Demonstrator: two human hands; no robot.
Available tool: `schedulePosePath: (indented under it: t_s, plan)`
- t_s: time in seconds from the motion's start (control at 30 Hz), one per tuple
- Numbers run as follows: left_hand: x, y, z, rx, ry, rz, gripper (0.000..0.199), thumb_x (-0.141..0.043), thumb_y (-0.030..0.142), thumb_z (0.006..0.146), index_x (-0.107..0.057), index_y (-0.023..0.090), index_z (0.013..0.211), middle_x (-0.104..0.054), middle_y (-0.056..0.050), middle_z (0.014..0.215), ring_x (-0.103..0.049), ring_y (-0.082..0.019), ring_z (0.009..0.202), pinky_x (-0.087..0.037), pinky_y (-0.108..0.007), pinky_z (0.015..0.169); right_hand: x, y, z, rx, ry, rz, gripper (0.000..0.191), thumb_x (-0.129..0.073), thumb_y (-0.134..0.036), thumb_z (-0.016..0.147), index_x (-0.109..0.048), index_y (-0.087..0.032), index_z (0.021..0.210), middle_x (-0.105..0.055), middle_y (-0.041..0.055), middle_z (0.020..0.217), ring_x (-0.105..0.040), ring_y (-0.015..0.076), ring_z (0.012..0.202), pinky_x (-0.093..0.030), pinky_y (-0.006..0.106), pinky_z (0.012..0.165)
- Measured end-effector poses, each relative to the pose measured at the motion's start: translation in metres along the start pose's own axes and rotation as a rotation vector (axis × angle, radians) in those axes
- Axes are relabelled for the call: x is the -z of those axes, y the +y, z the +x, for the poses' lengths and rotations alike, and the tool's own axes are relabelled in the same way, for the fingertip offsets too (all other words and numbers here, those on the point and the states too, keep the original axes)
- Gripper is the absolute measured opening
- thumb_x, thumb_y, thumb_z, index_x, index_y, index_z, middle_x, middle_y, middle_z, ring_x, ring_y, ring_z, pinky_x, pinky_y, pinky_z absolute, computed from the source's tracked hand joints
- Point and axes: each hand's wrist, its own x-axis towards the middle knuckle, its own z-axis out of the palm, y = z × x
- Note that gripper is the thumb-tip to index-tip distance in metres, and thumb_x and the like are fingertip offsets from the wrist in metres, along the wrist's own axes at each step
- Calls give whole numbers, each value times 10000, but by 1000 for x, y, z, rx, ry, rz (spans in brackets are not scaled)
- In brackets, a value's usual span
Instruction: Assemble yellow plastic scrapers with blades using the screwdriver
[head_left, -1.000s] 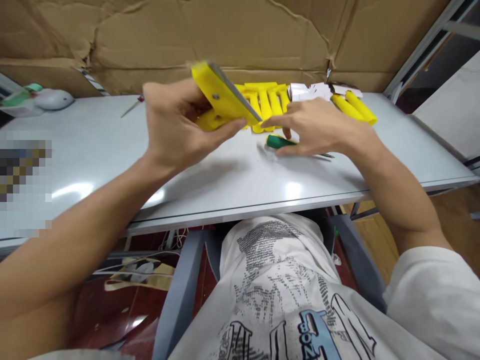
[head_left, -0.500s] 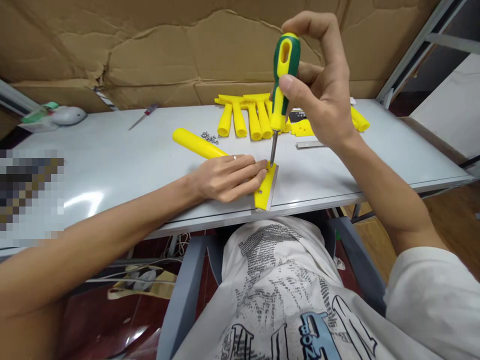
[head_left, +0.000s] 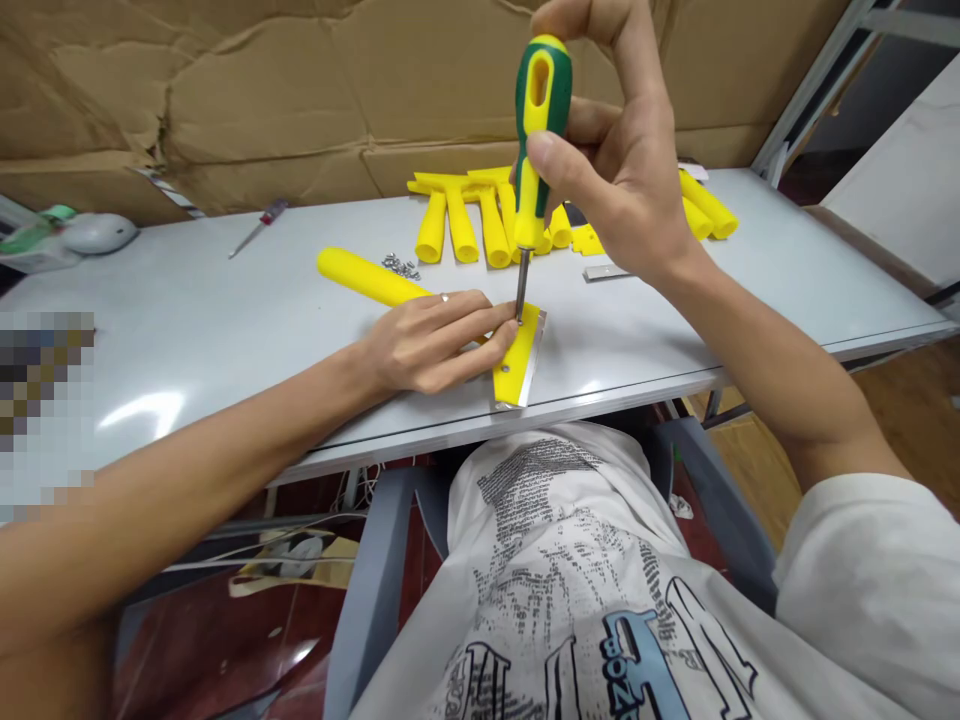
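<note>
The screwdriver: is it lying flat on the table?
No: the screwdriver stands upright in the right hand, tip on the yellow scraper that the left hand presses to the table.

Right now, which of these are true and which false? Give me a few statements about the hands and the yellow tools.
1. The right hand holds a screwdriver upright. True.
2. The screwdriver's tip hangs well above the scraper. False: it stands on the scraper's head.
3. The left hand presses the scraper flat on the table. True.
4. The loose screws lie in a bowl. False: they lie bare on the table, beside the scraper's handle.
5. More yellow scrapers lie at the table's far side. True.
</note>
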Motion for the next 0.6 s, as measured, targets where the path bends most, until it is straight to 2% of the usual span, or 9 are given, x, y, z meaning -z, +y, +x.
schedulePosePath:
  t_s: [0.07,0.13,0.27,0.37,0.47,0.5,0.53,0.57,0.6]
  plan:
    - [-3,2,-7,39,-38,25,149,-649,138,1156,-707,229,1259,-897,-85,1104,-854,-206,854,-706,-313,634,-6,22,-1,144,77,47,483,-584,-436,1011,-448,-273,1445,-626,12,1300,-461,60,675,-479,212,507]
    - [-6,4,-13,54,-60,41,143,-653,154,1154,-721,237,1249,-894,-85,1092,-848,-212,826,-715,-326,628,-9,36,-2,200,93,48,488,-538,-420,1038,-410,-260,1481,-622,1,1240,-419,60,658,-433,208,476]
    - [-7,4,-16,78,-55,9,157,-680,147,1137,-742,241,1246,-896,-84,1099,-852,-220,831,-716,-325,615,-6,36,-3,93,-12,-72,526,-492,-476,1091,-306,-281,1543,-581,-25,1063,-471,98,682,-480,235,522]
    - [-5,3,-11,96,-49,-35,201,-695,129,1122,-743,247,1277,-898,-90,1135,-866,-235,874,-713,-331,628,-13,33,-2,56,-6,-79,527,-500,-579,1115,-316,-317,1534,-578,-18,1111,-479,96,678,-472,246,525]
    - [-5,2,-6,122,-42,-95,235,-702,109,1115,-739,249,1300,-897,-107,1180,-870,-246,891,-698,-346,648,-27,35,0,232,253,62,658,-525,-864,1081,-407,-350,1472,-520,-62,954,-329,105,625,-305,282,467]
    - [-5,2,-5,128,-35,-111,229,-704,106,1117,-738,247,1295,-897,-109,1191,-870,-248,891,-690,-348,650,-29,35,-1,276,383,109,737,-533,-949,1043,-432,-357,1471,-420,-81,830,-278,118,614,-241,304,471]
    - [-6,3,-4,130,-24,-124,214,-706,106,1120,-736,243,1282,-897,-111,1199,-869,-249,892,-683,-349,652,-28,33,-1,238,331,92,734,-651,-924,1017,-423,-349,1413,-420,-90,801,-329,123,650,-286,302,527]
    - [-7,3,-4,133,-18,-132,195,-707,110,1125,-736,240,1267,-896,-111,1205,-870,-250,903,-680,-350,659,-26,30,-3,165,180,57,736,-811,-834,978,-411,-336,1343,-508,-88,864,-402,117,707,-339,293,579]
    - [-8,4,-5,143,-10,-138,175,-707,117,1130,-737,239,1252,-894,-110,1203,-871,-253,920,-682,-353,671,-22,27,-4,116,161,45,742,-908,-757,936,-423,-324,1293,-571,-80,929,-438,106,731,-332,293,583]
